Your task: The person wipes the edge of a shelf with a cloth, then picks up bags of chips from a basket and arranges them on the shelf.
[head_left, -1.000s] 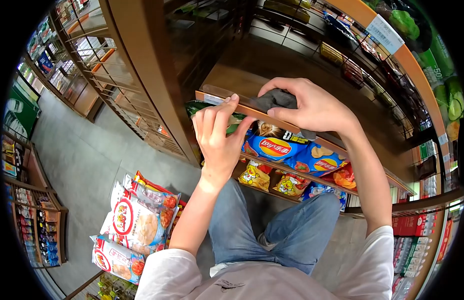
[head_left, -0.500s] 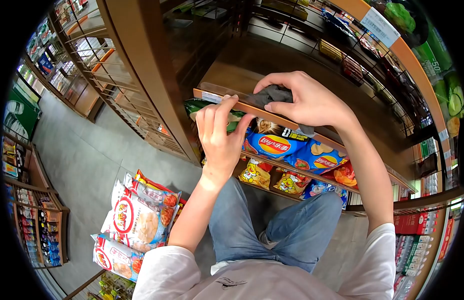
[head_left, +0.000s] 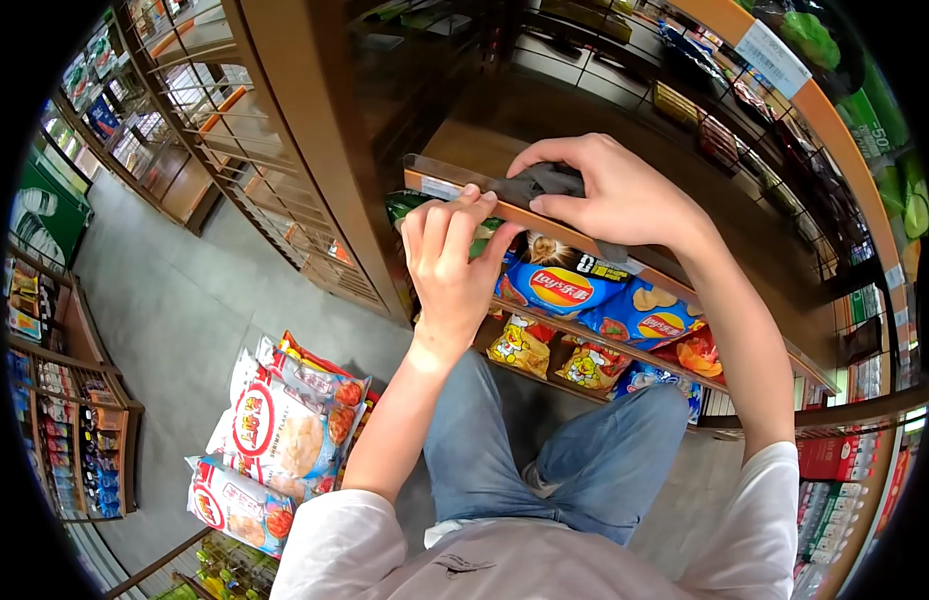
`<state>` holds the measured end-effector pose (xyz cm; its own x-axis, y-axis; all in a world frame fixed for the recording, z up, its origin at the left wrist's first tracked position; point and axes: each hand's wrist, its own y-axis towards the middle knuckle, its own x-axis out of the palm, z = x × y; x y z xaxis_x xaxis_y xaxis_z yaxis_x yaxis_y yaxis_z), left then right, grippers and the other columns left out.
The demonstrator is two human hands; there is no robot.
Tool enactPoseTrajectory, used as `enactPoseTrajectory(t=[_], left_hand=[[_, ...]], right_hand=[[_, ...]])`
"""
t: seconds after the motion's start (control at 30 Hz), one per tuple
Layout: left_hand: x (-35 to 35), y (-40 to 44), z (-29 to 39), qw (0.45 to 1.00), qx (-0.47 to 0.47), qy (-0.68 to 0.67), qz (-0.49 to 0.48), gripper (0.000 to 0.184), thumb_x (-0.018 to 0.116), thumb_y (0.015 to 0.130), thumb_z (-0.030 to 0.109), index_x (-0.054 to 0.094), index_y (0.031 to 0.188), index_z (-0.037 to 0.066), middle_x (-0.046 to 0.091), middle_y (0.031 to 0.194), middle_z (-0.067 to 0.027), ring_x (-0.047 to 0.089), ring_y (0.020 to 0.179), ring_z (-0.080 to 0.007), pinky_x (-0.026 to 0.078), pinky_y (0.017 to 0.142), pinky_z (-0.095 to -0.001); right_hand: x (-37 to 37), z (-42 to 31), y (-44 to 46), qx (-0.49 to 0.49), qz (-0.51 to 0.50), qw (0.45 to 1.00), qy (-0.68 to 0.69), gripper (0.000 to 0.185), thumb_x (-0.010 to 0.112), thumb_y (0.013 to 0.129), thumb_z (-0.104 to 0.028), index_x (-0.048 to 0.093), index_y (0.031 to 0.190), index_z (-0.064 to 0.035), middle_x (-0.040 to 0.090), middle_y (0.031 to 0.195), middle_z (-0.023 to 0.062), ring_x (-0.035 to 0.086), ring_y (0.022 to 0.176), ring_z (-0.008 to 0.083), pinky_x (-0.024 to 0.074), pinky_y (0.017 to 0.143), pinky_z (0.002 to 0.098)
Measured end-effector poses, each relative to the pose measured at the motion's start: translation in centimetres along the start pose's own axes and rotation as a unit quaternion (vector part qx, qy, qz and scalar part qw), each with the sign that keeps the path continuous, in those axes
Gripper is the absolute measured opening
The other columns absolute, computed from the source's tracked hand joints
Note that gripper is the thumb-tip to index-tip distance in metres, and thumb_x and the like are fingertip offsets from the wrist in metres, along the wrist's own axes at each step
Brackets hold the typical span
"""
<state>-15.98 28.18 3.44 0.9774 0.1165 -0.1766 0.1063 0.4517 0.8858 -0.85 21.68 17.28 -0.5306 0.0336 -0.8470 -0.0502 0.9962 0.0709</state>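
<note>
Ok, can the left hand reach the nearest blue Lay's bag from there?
Probably yes: the left hand, on the shelf edge, is close to the blue Lay's bag, and its front looks unobstructed.

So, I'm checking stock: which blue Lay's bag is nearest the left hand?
The leftmost Lay's bag; the other Lay's bag sits farther right.

The left hand [head_left: 451,240] is at the left part of the shelf edge [head_left: 515,213]. To its right, the right hand [head_left: 625,195] has the cloth [head_left: 545,181] on this edge. Below, Lay's bags [head_left: 562,287] lie on the lower shelf [head_left: 575,330]; snack packs [head_left: 295,440] are at near left.
</note>
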Motion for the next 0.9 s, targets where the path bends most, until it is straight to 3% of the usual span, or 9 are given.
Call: enactPoseTrajectory(t=[0.13,0.23,0.3,0.53,0.67,0.77,0.83,0.9], left_hand=[[0.0,0.0,-0.2,1.0,0.002,0.008,0.0,0.045,0.089,0.059,0.005,0.069,0.098,0.007,0.07,0.104,-0.0065,0.059,0.091,-0.0266,0.046,0.082,-0.0382],[0.1,-0.2,-0.3,1.0,0.005,-0.001,-0.005,0.046,0.089,0.058,0.005,0.069,0.1,0.007,0.07,0.104,-0.0067,0.059,0.091,-0.0267,0.046,0.082,-0.0381],[0.2,-0.2,0.0,1.0,0.001,0.0,0.007,0.046,0.089,0.059,0.004,0.07,0.1,0.006,0.069,0.102,-0.007,0.06,0.091,-0.0266,0.047,0.081,-0.0378],[0.3,-0.5,0.6,1.0,-0.008,-0.019,0.012,0.045,0.088,0.06,0.0,0.07,0.101,0.005,0.066,0.097,-0.0077,0.061,0.093,-0.0264,0.049,0.081,-0.038],[0.2,-0.4,0.4,0.999,-0.012,-0.034,0.003,0.048,0.088,0.061,-0.001,0.068,0.104,0.005,0.064,0.095,-0.0071,0.06,0.098,-0.0271,0.049,0.084,-0.0381],[-0.4,0.8,1.2,0.997,-0.039,-0.057,0.027,0.055,0.087,0.061,0.0,0.067,0.112,0.006,0.066,0.104,-0.0069,0.058,0.108,-0.0286,0.047,0.091,-0.0388],[-0.9,1.3,1.2,0.999,0.016,0.037,-0.021,0.061,0.087,0.062,0.005,0.065,0.119,0.008,0.067,0.116,-0.0055,0.054,0.119,-0.0295,0.042,0.098,-0.0401],[-0.9,1.0,0.6,0.998,0.03,0.048,-0.032,0.062,0.087,0.062,0.007,0.065,0.12,0.009,0.066,0.121,-0.0047,0.053,0.121,-0.0294,0.04,0.1,-0.0409]], right_hand=[[-0.2,0.0,-0.5,0.012,-0.001,1.0,-0.013,0.031,0.069,0.078,-0.008,0.066,0.108,0.0004,0.068,0.083,0.0151,0.064,0.073,0.0221,0.0499,0.072,0.0338],[-0.5,0.0,-0.7,0.004,-0.005,1.0,-0.003,0.032,0.069,0.078,-0.008,0.066,0.108,0.0004,0.068,0.084,0.015,0.064,0.073,0.0226,0.0498,0.072,0.0336],[-0.4,-0.3,-0.6,0.009,-0.001,1.0,0.004,0.036,0.067,0.074,-0.013,0.068,0.106,0.0017,0.069,0.085,0.0201,0.069,0.076,0.0298,0.0531,0.073,0.0368],[-0.3,0.0,-0.2,-0.014,-0.006,1.0,-0.014,0.036,0.068,0.073,-0.013,0.069,0.105,0.0015,0.07,0.088,0.0207,0.069,0.08,0.0305,0.0533,0.074,0.0371],[-0.4,-0.4,-0.3,0.024,-0.019,0.999,-0.021,0.036,0.07,0.075,-0.015,0.07,0.107,0.0004,0.07,0.092,0.0204,0.069,0.084,0.0307,0.0529,0.077,0.0376],[-0.6,-0.3,-0.1,0.027,-0.028,0.999,-0.017,0.036,0.071,0.076,-0.015,0.07,0.108,0.0002,0.07,0.093,0.0196,0.069,0.087,0.0308,0.0528,0.079,0.0377],[-0.6,-0.1,-0.1,0.022,-0.028,0.999,-0.018,0.036,0.071,0.076,-0.015,0.07,0.108,0.0004,0.071,0.094,0.0191,0.068,0.087,0.0308,0.0528,0.08,0.0375],[-0.5,0.1,-0.1,0.003,-0.02,1.0,-0.005,0.036,0.071,0.076,-0.016,0.069,0.108,0.0006,0.071,0.094,0.0184,0.069,0.087,0.0303,0.0531,0.08,0.037]])
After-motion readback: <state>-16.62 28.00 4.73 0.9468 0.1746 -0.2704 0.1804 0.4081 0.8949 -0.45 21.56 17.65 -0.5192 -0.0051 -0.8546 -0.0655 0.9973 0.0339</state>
